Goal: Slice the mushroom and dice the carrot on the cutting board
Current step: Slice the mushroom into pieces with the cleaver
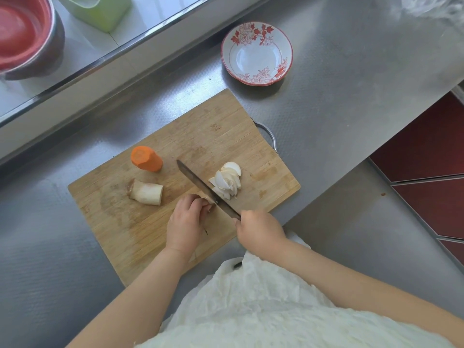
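A wooden cutting board (pixel 140 229) lies on the steel counter. On it stand an orange carrot chunk (pixel 146 158) and a thick mushroom stem piece (pixel 147 192). A pile of white mushroom slices (pixel 229 180) lies to the right of the knife blade (pixel 198 183). My right hand (pixel 259 228) grips the knife handle. My left hand (pixel 187 218) has its fingers curled over a small mushroom piece, mostly hidden, right against the blade.
A white bowl with red flowers (pixel 256 53) sits on the counter beyond the board. A metal bowl with a red inside (pixel 25 33) and a green container (pixel 100 11) stand on the ledge at the back left. The counter edge drops off at the right.
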Motion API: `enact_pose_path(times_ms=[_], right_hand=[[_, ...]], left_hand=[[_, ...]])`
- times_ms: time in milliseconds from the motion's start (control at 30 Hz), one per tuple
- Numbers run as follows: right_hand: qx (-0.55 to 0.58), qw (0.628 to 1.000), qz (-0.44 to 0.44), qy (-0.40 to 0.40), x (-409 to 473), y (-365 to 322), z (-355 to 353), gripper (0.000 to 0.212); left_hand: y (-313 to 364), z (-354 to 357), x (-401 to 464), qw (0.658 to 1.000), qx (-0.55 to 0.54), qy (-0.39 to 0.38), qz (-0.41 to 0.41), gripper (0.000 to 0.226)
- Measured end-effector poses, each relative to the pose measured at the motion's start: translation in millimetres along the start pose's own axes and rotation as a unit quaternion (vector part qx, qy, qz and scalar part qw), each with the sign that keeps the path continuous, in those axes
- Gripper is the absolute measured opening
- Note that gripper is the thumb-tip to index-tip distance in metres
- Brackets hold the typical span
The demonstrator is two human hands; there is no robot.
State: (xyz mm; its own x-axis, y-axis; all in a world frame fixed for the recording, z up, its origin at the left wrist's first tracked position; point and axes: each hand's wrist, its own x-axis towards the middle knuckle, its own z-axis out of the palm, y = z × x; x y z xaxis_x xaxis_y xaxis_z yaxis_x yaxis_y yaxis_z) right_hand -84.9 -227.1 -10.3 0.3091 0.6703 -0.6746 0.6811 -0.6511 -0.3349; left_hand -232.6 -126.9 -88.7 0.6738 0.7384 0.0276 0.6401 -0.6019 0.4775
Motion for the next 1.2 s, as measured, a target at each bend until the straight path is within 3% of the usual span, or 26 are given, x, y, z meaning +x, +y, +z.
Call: enact_pose_path(times_ms=[167,500,933,1200], right_hand=[[-0.075,0.996,-0.036,0.014,-10,-9,-3,0.02],[-0.079,0.996,-0.012,-0.031,-6,-22,-7,0.014],[0.055,0.997,0.045,-0.036,19,-6,-4,0.028],[-0.058,0.998,-0.03,0.015,-10,-11,-5,0.014]], left_hand=[[3,-3,-1,1.0,0.009,0.006,0.008,0.038],[2,-2,0,1.0,0.013,0.004,0.012,0.036],[-2,-1,-3,1.0,-0.015,0.001,0.0,0.028],[-2,1,-3,1.0,-0.012,0.011,0.003,0.031]])
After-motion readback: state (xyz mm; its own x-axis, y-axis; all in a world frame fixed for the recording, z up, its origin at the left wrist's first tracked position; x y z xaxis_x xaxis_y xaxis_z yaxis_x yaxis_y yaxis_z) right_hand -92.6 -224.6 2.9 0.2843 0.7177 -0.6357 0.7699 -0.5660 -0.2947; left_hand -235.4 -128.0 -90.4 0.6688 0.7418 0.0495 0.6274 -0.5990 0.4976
